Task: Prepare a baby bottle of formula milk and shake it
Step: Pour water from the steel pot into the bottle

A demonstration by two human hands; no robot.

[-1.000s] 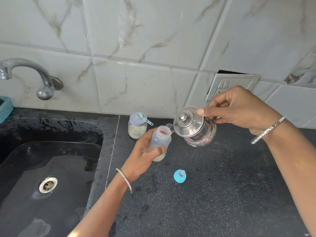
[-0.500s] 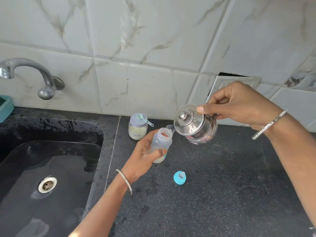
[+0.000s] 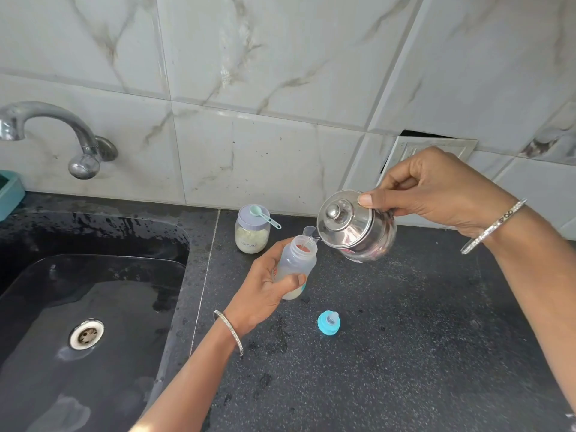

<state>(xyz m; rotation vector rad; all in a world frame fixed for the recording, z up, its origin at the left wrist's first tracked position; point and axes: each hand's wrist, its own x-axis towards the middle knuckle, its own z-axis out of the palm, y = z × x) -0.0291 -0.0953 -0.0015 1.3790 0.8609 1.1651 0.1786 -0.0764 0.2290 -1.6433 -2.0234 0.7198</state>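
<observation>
My left hand (image 3: pixel 265 291) grips a clear open baby bottle (image 3: pixel 296 263), tilted a little, above the black counter (image 3: pixel 405 353). My right hand (image 3: pixel 436 191) holds a small steel kettle (image 3: pixel 355 226) tipped to the left, thumb pressing on its lid. A thin stream of water runs from the spout into the bottle's mouth. The bottle's blue teat cap (image 3: pixel 328 322) lies on the counter below. A formula jar (image 3: pixel 252 232) with a lilac lid stands by the wall, a small teal scoop (image 3: pixel 265 215) resting on top. A clear cap (image 3: pixel 308 231) shows behind the bottle.
A black sink (image 3: pixel 93 307) with a steel drain (image 3: pixel 86 334) fills the left side, and a steel tap (image 3: pixel 62 132) juts from the tiled wall above it. A teal container (image 3: pixel 9 191) sits at the far left edge. A wall socket (image 3: pixel 436 148) is behind my right hand.
The kettle has tipped further and sits slightly higher, and water now streams into the bottle. My left hand keeps the bottle in about the same place.
</observation>
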